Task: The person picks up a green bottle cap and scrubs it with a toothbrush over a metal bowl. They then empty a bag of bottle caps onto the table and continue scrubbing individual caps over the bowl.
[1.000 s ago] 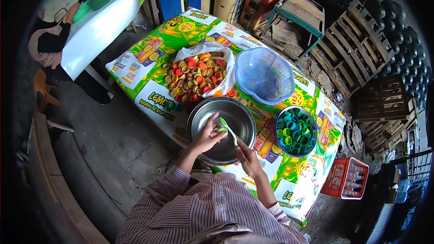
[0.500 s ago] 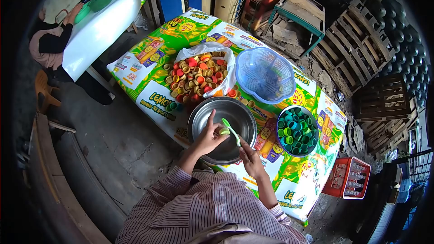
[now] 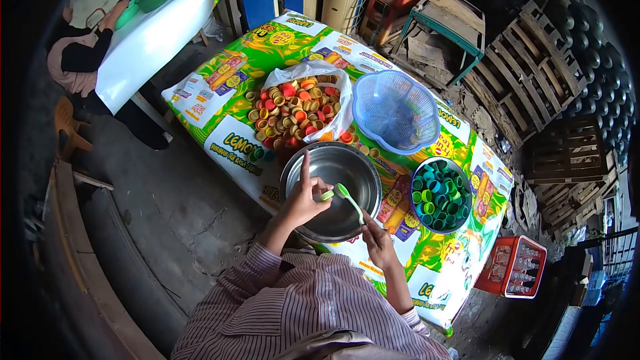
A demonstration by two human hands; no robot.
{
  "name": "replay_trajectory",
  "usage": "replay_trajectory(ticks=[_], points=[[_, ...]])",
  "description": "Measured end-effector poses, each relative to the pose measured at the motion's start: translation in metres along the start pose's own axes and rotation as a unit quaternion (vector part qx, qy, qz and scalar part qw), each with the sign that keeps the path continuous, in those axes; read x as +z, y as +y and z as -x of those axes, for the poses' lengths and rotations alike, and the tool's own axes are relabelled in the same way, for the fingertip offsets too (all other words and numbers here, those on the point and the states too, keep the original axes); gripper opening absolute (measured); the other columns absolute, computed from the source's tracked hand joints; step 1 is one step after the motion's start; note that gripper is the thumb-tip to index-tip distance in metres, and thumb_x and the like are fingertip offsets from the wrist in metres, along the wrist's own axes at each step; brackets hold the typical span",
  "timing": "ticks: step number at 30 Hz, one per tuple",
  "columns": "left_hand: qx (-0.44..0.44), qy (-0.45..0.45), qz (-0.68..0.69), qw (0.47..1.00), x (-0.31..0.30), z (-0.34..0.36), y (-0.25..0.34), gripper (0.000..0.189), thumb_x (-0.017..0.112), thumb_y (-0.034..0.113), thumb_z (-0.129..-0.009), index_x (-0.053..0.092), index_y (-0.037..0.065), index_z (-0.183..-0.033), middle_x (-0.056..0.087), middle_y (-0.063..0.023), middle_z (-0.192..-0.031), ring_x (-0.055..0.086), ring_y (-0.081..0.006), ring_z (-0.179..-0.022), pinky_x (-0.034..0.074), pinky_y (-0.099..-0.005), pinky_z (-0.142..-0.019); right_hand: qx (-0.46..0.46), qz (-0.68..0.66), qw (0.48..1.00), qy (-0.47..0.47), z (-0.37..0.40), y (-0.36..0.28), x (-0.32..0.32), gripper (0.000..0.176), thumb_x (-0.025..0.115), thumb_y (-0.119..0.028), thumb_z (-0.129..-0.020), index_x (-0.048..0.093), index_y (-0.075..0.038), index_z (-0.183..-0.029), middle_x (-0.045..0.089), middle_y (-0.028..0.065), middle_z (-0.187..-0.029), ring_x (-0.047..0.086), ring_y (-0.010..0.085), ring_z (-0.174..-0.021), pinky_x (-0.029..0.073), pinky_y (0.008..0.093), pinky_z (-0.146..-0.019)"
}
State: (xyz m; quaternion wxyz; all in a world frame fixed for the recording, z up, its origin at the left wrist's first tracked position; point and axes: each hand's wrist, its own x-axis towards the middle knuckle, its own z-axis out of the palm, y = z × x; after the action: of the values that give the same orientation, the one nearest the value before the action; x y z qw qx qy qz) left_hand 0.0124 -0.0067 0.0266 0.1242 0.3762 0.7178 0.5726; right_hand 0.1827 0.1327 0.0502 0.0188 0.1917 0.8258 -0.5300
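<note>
My left hand (image 3: 303, 199) pinches a small green bottle cap (image 3: 325, 195) over the steel basin (image 3: 357, 167), index finger pointing up. My right hand (image 3: 378, 237) grips a green toothbrush (image 3: 349, 199) by its handle, its head right beside the cap. Behind the basin lies an open white plastic bag of orange, red and yellow caps (image 3: 293, 112). A dark bowl of green and blue caps (image 3: 437, 195) sits to the right of the basin.
A blue plastic colander (image 3: 395, 110) stands at the back of the table, which wears a green and yellow printed cover (image 3: 220, 103). A red bottle crate (image 3: 513, 266) sits on the floor at right. Wooden pallets (image 3: 527, 73) are behind. Another person (image 3: 83, 60) sits at a white table, far left.
My hands have shifted slightly; the cap now stands on edge between my left fingers and the brush head has moved a little to the right of it. The view has tilted slightly.
</note>
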Motion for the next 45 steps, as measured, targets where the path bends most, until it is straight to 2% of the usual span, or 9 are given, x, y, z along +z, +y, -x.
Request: replay_trajectory(ticks=[2,4,6,14,25,28,31,38,45], points=[[-0.059,-0.039,0.069,0.995,0.000,0.001,0.008,0.103,0.061,-0.004,-0.070,-0.018,0.007,-0.134,0.055,-0.0061,-0.072,0.054,-0.0127,-0.065,0.044,-0.0242,-0.062,-0.037,-0.022,0.999,-0.004,0.001,0.010,0.005,0.040,0.041,-0.015,-0.091,0.036,-0.012,-0.131,0.062,0.0185,-0.078,0.064,0.0239,-0.076,0.046,0.0300,-0.073],[-0.057,-0.042,0.082,0.994,0.006,0.002,0.010,0.102,0.060,-0.005,-0.071,-0.018,0.009,-0.135,0.055,-0.0067,-0.074,0.054,-0.0124,-0.065,0.044,-0.0236,-0.062,-0.061,-0.017,0.998,0.015,-0.005,0.007,0.017,0.040,0.041,-0.015,-0.091,0.037,-0.012,-0.131,0.055,0.0191,-0.061,0.057,0.0217,-0.055,0.044,0.0288,-0.061],[-0.043,-0.030,0.071,0.996,0.009,0.003,0.006,0.100,0.060,-0.004,-0.072,-0.017,0.009,-0.135,0.055,-0.0076,-0.076,0.054,-0.0120,-0.066,0.044,-0.0225,-0.062,-0.030,-0.015,0.999,0.011,-0.007,0.001,0.017,0.040,0.042,-0.016,-0.091,0.037,-0.013,-0.130,0.054,0.0179,-0.060,0.055,0.0217,-0.051,0.044,0.0285,-0.060],[-0.026,-0.039,0.024,0.999,0.002,0.001,0.015,0.098,0.060,0.000,-0.075,-0.017,0.008,-0.135,0.056,-0.0076,-0.078,0.054,-0.0121,-0.065,0.043,-0.0221,-0.058,-0.059,0.024,0.997,0.037,0.004,-0.010,0.009,0.041,0.041,-0.013,-0.090,0.036,-0.012,-0.131,0.061,0.0187,-0.070,0.064,0.0251,-0.069,0.048,0.0316,-0.065],[0.024,-0.029,-0.088,0.995,0.002,0.001,0.014,0.099,0.060,-0.002,-0.071,-0.016,0.005,-0.134,0.056,-0.0088,-0.073,0.056,-0.0167,-0.065,0.046,-0.0272,-0.064,-0.062,0.033,0.992,0.100,0.001,-0.003,0.022,0.044,0.043,-0.004,-0.086,0.037,-0.009,-0.130,0.060,0.0189,-0.063,0.063,0.0290,-0.060,0.047,0.0353,-0.057],[-0.102,-0.058,0.024,0.993,0.001,0.004,0.008,0.099,0.060,-0.002,-0.071,-0.016,0.004,-0.134,0.057,-0.0100,-0.074,0.057,-0.0184,-0.068,0.046,-0.0295,-0.068,-0.061,0.036,0.990,0.122,0.002,0.000,0.016,0.044,0.044,-0.003,-0.085,0.039,-0.009,-0.129,0.060,0.0179,-0.063,0.063,0.0288,-0.060,0.047,0.0346,-0.057],[-0.019,-0.017,-0.027,0.999,0.004,0.003,0.011,0.097,0.060,-0.001,-0.073,-0.014,0.005,-0.135,0.058,-0.0107,-0.075,0.058,-0.0182,-0.068,0.047,-0.0284,-0.067,-0.083,0.038,0.990,0.103,0.009,-0.014,0.013,0.045,0.045,-0.002,-0.084,0.039,-0.009,-0.128,0.059,0.0179,-0.062,0.062,0.0293,-0.059,0.047,0.0361,-0.057],[-0.057,-0.017,0.003,0.998,0.002,0.004,0.018,0.095,0.060,0.000,-0.073,-0.011,0.006,-0.136,0.057,-0.0092,-0.072,0.057,-0.0170,-0.067,0.047,-0.0274,-0.066,-0.044,0.062,0.990,0.118,0.007,-0.008,0.014,0.046,0.046,-0.006,-0.085,0.038,-0.012,-0.130,0.059,0.0189,-0.062,0.060,0.0302,-0.055,0.045,0.0387,-0.053],[-0.010,-0.002,-0.080,0.997,0.006,0.007,0.014,0.096,0.060,-0.002,-0.072,-0.011,0.007,-0.136,0.054,-0.0079,-0.071,0.055,-0.0165,-0.065,0.046,-0.0276,-0.065,-0.073,0.038,0.988,0.128,0.004,-0.006,0.020,0.046,0.047,-0.006,-0.084,0.038,-0.009,-0.129,0.057,0.0203,-0.061,0.058,0.0318,-0.050,0.044,0.0389,-0.049]])
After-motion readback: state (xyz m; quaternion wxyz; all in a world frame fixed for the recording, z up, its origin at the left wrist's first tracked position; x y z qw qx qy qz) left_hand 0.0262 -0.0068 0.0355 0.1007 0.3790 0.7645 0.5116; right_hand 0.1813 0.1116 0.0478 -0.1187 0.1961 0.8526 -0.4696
